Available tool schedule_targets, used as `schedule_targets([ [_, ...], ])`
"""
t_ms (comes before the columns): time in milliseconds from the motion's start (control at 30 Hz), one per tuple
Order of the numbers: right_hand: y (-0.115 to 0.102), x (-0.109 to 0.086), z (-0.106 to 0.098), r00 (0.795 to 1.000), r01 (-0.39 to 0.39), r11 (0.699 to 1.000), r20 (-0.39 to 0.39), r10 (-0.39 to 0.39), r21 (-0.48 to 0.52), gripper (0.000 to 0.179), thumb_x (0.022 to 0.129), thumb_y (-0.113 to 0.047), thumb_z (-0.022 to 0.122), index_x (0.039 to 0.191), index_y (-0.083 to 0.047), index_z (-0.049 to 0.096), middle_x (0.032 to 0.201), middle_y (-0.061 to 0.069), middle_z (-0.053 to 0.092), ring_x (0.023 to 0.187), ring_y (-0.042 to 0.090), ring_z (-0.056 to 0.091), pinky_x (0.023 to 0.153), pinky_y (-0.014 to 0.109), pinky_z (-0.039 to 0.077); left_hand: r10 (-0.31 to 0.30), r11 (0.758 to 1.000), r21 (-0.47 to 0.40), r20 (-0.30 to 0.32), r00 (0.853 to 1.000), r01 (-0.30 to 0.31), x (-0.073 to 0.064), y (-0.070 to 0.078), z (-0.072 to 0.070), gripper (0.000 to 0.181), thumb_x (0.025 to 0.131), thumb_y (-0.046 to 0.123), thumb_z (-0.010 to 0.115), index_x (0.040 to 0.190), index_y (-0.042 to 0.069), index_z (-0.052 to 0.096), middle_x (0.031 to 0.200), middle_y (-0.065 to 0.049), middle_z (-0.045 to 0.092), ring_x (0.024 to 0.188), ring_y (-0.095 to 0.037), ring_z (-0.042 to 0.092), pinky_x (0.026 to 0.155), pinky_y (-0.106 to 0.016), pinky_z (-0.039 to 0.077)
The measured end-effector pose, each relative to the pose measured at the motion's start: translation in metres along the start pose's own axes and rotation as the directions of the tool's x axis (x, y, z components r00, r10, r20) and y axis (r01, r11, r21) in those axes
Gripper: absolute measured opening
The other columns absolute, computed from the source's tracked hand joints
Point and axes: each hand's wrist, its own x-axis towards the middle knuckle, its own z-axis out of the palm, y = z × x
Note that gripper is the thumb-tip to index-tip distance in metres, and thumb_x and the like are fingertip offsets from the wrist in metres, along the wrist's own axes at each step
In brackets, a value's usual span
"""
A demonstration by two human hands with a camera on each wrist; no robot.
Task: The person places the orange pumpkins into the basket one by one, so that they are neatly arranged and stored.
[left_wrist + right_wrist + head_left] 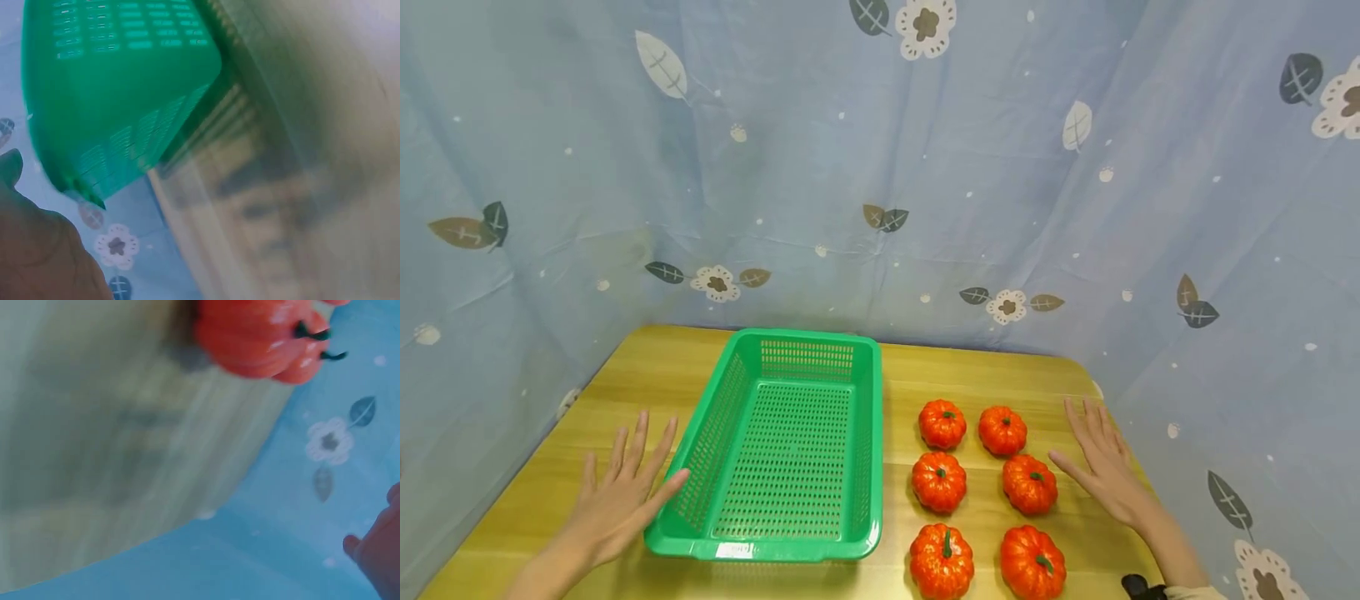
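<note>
A green plastic basket [868,450] with perforated walls stands on the wooden table, with nothing inside it. Just left of it, my left hand [613,504] has its fingers spread, the thumb overlapping the basket's edge in the head view. Several orange-red toy pumpkins [940,482] with green stems are set in two columns right of the basket. My right hand [1105,467] is held to the right of the pumpkins, fingers straight and holding nothing. In the right wrist view, a pumpkin [250,337] shows near the top, and part of the hand [381,550] at the lower right.
The yellowish wooden table [1000,379] has rounded far corners. A blue curtain [805,167] with leaf and flower prints hangs behind it and along both sides. A dark object [1142,587] sits at my right wrist by the sleeve.
</note>
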Motion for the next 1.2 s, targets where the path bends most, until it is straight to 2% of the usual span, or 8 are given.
schedule_targets([
  [233, 0.022, -0.041, 0.016, 0.999, -0.049, 0.994, 0.026, 0.047, 0.097, 0.083, 0.096, -0.032, 0.054, 0.154, -0.029, -0.005, 0.156, 0.019, -0.017, 0.137, 0.049, -0.019, 0.085, 0.085, 0.001, 0.033, 0.963, -0.265, -0.040, 0.999, -0.043, -0.007, 0.004, 0.023, 0.071, 0.104, 0.031, 0.038, 0.154, 0.023, -0.011, 0.155, -0.012, -0.024, 0.137, -0.046, -0.022, 0.095, -0.076, -0.013],
  [400, 0.028, -0.062, 0.030, 0.992, -0.112, 0.969, 0.079, 0.097, 0.221, 0.092, 0.092, -0.025, 0.061, 0.154, -0.029, -0.007, 0.155, 0.026, -0.014, 0.135, 0.055, -0.016, 0.082, 0.086, 0.005, 0.085, 0.924, -0.367, -0.083, 0.993, -0.110, -0.012, 0.002, 0.031, 0.071, 0.103, 0.022, 0.045, 0.155, 0.023, -0.004, 0.159, -0.009, -0.010, 0.144, -0.024, -0.011, 0.102, -0.074, 0.000],
  [500, 0.031, -0.072, 0.038, 0.992, -0.113, 0.969, 0.083, 0.097, 0.218, 0.100, 0.089, -0.021, 0.066, 0.154, -0.022, -0.008, 0.153, 0.033, -0.009, 0.131, 0.064, -0.002, 0.081, 0.085, 0.012, 0.097, 0.920, -0.371, -0.093, 0.991, -0.125, -0.014, 0.000, 0.034, 0.068, 0.103, 0.019, 0.045, 0.155, 0.022, 0.002, 0.160, -0.006, -0.002, 0.139, 0.001, -0.005, 0.108, -0.065, 0.007],
  [567, 0.033, -0.077, 0.042, 0.987, -0.136, 0.967, 0.111, 0.114, 0.215, 0.102, 0.088, -0.020, 0.068, 0.154, -0.019, -0.009, 0.152, 0.036, -0.005, 0.128, 0.067, 0.007, 0.079, 0.085, 0.019, 0.108, 0.925, -0.353, -0.106, 0.988, -0.139, -0.014, -0.002, 0.036, 0.067, 0.103, 0.018, 0.044, 0.156, 0.020, 0.004, 0.160, -0.007, 0.001, 0.133, 0.013, -0.004, 0.117, -0.042, 0.005],
  [733, 0.036, -0.085, 0.053, 0.952, -0.259, 0.914, 0.241, 0.187, 0.312, 0.099, 0.089, -0.018, 0.068, 0.154, -0.009, -0.007, 0.152, 0.036, -0.002, 0.130, 0.063, 0.009, 0.090, 0.076, 0.029, 0.129, 0.934, -0.314, -0.141, 0.982, -0.168, -0.013, -0.002, 0.038, 0.065, 0.103, 0.015, 0.043, 0.156, 0.016, 0.005, 0.159, -0.010, 0.005, 0.130, 0.020, -0.004, 0.094, 0.002, -0.002],
  [867, 0.039, -0.091, 0.064, 0.931, -0.334, 0.844, 0.288, 0.225, 0.419, 0.099, 0.087, -0.017, 0.070, 0.154, -0.005, -0.002, 0.152, 0.033, 0.003, 0.137, 0.044, 0.016, 0.101, 0.068, 0.027, 0.122, 0.927, -0.338, -0.135, 0.983, -0.161, -0.013, -0.001, 0.038, 0.064, 0.104, 0.015, 0.041, 0.156, 0.016, 0.004, 0.159, -0.010, 0.003, 0.130, 0.019, -0.005, 0.099, -0.001, -0.004],
  [1067, 0.044, -0.099, 0.079, 0.986, -0.155, 0.830, 0.132, 0.099, 0.536, 0.089, 0.084, 0.000, 0.069, 0.152, 0.002, 0.012, 0.154, -0.002, 0.019, 0.122, -0.014, 0.027, 0.099, 0.018, 0.035, 0.085, 0.920, -0.376, -0.091, 0.992, -0.113, -0.013, -0.003, 0.037, 0.064, 0.105, 0.019, 0.040, 0.155, 0.020, 0.001, 0.159, -0.016, 0.003, 0.127, 0.021, -0.006, 0.105, -0.009, -0.007],
  [1200, 0.056, -0.097, 0.094, 0.984, 0.131, 0.756, 0.011, -0.179, 0.641, 0.085, 0.088, -0.008, 0.067, 0.154, -0.005, 0.014, 0.149, -0.027, 0.022, 0.128, -0.014, 0.027, 0.097, 0.007, 0.027, 0.086, 0.921, -0.371, -0.093, 0.992, -0.115, -0.012, -0.005, 0.037, 0.065, 0.104, 0.018, 0.040, 0.155, 0.019, 0.000, 0.158, -0.020, 0.004, 0.126, 0.022, -0.006, 0.094, 0.001, -0.005],
])
